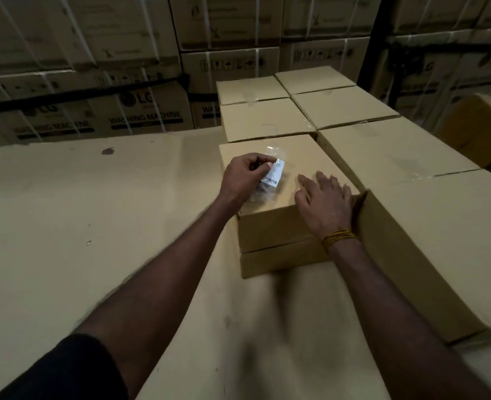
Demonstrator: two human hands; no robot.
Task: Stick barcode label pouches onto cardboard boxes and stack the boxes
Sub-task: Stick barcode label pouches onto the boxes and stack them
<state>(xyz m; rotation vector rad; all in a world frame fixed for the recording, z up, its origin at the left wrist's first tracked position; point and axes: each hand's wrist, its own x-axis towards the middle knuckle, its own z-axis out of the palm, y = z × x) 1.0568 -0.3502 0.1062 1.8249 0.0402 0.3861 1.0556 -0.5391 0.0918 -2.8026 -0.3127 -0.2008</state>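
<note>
A plain cardboard box (276, 226) stands in front of me on a wide cardboard surface (94, 226). My left hand (245, 176) pinches a clear barcode label pouch (274, 174) over the box's top, near its left edge. The pouch carries a white barcode slip. My right hand (323, 202) lies flat with straight fingers on the right side of the box top. A yellow thread band circles that wrist.
Several similar boxes (354, 108) sit in rows behind and to the right of this one, the nearest (429, 241) touching its right side. Strapped washing machine cartons (140, 108) form a wall at the back. An orange-brown box (481, 125) stands far right.
</note>
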